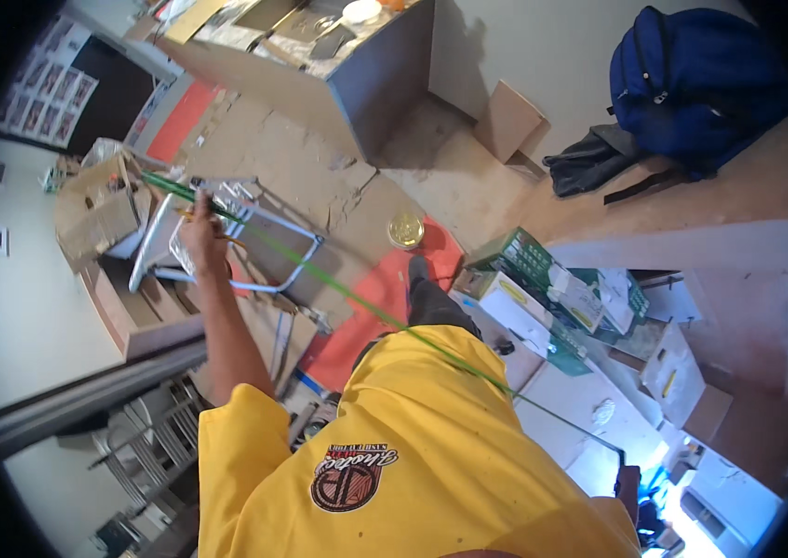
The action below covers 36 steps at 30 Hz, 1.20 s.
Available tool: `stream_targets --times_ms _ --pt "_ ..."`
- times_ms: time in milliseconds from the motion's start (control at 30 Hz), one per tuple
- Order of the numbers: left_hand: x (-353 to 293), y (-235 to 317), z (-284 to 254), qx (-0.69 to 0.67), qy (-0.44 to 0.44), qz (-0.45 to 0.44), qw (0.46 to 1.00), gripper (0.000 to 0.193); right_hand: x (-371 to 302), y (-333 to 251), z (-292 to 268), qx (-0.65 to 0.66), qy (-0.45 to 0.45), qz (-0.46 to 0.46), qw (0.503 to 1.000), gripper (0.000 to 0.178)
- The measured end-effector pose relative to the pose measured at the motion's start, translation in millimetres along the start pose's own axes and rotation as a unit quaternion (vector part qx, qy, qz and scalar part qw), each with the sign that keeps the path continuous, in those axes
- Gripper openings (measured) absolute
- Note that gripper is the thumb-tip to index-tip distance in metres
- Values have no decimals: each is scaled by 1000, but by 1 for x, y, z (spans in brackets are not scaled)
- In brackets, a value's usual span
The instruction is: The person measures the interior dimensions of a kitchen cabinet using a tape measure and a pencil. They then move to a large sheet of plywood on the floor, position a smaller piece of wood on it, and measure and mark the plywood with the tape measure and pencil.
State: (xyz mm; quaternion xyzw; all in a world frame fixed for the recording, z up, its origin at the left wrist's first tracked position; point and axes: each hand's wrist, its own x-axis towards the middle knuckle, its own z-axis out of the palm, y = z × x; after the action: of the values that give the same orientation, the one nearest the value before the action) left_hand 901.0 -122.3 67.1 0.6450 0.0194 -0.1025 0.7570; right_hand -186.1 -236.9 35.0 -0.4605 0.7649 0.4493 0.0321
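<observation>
- Head view: green strand point(320, 274) runs diagonally from upper left, across the front of the yellow shirt point(468, 437), to lower right.
- Left hand point(203, 240) is closed around it near the upper-left end.
- Right hand point(630, 488) seems to show at the shirt's edge by the strand's dark lower end (too small there; can't tell its grip).
- Handling, my guess: light, long, bendy, maybe slick. Best held at two well-spaced points, to limit whip.
- Floor: brown covering point(292, 172), torn in places, plus red sheet point(347, 339); round tin point(405, 231) near the foot.
- Room: cluttered. White folding frame point(268, 287) by the left hand, blue backpack point(701, 93) on wooden worktop point(747, 167).
</observation>
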Motion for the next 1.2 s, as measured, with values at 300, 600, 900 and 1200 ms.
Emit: stream_targets --times_ms 300,600,900,1200 --pt "27 -138 231 60 -129 116 983 21 -130 -376 -84 98 -207 -129 965 40" --pt "108 -190 286 111 -230 42 966 14 -264 -381 -77 311 -340 -197 865 35" --pt "159 -359 297 262 -317 -5 911 29 -260 -652 -129 275 -253 -70 925 40" --pt "225 -430 338 301 -171 46 937 30 -144 -897 -69 306 -199 -257 895 55"
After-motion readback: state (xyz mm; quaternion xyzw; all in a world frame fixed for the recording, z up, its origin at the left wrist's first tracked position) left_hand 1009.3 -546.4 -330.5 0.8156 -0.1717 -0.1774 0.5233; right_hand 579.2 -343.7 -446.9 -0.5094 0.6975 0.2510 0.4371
